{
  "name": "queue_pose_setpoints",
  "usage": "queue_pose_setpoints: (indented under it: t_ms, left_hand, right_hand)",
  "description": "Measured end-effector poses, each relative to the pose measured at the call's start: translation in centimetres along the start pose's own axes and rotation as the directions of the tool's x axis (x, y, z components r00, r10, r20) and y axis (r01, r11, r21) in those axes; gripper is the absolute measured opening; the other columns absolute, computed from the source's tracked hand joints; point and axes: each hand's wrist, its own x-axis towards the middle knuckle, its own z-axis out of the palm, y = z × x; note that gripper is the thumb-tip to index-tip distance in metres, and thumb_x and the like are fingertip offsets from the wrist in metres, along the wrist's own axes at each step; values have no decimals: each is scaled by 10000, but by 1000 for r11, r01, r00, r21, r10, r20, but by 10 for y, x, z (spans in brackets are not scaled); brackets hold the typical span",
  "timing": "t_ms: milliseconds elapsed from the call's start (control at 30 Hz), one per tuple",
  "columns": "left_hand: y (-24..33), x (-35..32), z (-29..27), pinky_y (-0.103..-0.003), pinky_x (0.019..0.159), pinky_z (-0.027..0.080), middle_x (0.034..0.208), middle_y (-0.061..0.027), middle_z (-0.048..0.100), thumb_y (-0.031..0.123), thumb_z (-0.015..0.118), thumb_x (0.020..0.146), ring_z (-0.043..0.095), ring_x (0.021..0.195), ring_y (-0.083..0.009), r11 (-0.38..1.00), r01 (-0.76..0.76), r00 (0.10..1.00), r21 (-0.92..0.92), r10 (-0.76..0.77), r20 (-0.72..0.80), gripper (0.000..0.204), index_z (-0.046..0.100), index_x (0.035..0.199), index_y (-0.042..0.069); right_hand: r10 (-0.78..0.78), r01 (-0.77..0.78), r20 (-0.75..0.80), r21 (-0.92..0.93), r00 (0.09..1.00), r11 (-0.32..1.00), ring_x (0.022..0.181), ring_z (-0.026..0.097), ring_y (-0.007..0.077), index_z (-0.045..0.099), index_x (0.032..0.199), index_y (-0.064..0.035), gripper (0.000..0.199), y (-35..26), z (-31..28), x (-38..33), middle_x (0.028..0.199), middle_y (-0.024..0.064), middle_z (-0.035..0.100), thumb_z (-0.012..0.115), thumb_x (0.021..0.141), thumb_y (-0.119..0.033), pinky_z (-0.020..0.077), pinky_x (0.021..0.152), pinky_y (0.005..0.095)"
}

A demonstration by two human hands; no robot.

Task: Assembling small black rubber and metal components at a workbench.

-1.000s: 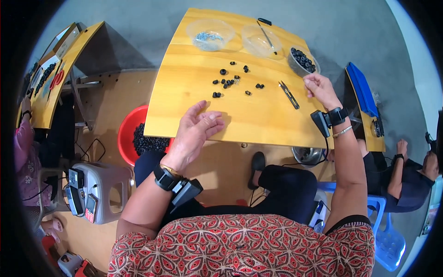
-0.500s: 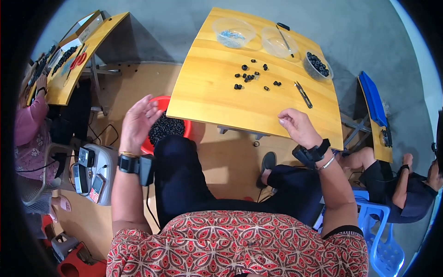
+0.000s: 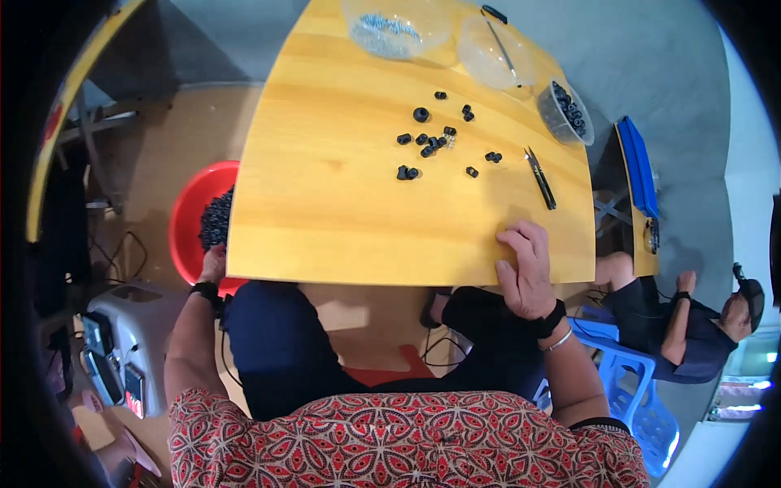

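Observation:
My left hand (image 3: 214, 264) reaches down beside the table into a red basin (image 3: 189, 195) of small black parts (image 3: 216, 220). Its fingers are mostly hidden there, so any hold is unclear. My right hand (image 3: 527, 270) is at the near edge of the yellow wooden table (image 3: 325, 236), fingers loosely bent, thumb apart, nothing visible in it. Several small black cylindrical pieces (image 3: 431, 146) lie scattered across the tabletop, a few joined in pairs. Black thread snips (image 3: 541, 180) rest to their right, beyond my right hand.
Along the far side stand a clear tub of small bluish pieces (image 3: 389, 37), another clear tub (image 3: 492, 57) with a black pen (image 3: 503, 50) across it, and a bowl of black parts (image 3: 565, 114). A person (image 3: 691, 325) sits at right near a blue plastic chair (image 3: 614, 358).
My left hand has gone down from above the basin into it. My right hand, held with fingers closer together before, has spread somewhat at the table edge. The view has shifted toward the table.

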Motion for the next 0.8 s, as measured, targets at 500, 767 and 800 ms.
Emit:
queue_pose_setpoints:
  t_ms: [500, 767, 800]
  left_hand:
    - [78, 101, 65, -492, 857, 352, 1216, -258, 354, 336, 463, 830, 412, 1085, -412, 286, 210, 929, 935, -355, -100, 626, 116, 1304, 120]
    - [-52, -109, 78, -413, 782, 407, 1056, -230, 475, 346, 486, 824, 497, 959, -353, 596, 230, 968, 769, -222, -117, 441, 339, 1133, 67]
    - [-59, -113, 70, -403, 772, 414, 1036, -226, 490, 347, 488, 823, 508, 943, -346, 625, 227, 971, 746, -205, -123, 424, 367, 1111, 60]
  right_hand:
    - [119, -118, 49, -24, 992, 993, 952, 425, 331, 498, 1008, -23, 314, -1, 10, 0, 1024, 182, 443, 527, 723, -151, 351, 853, 415]
    - [111, -110, 7, -81, 994, 991, 945, 430, 329, 504, 1004, -20, 306, -1, 9, -3, 1020, 179, 449, 524, 731, -159, 357, 844, 406]
    - [118, -117, 6, -83, 993, 990, 946, 430, 329, 504, 1001, -21, 305, 0, 8, -3, 1021, 179, 448, 523, 731, -160, 358, 843, 408]
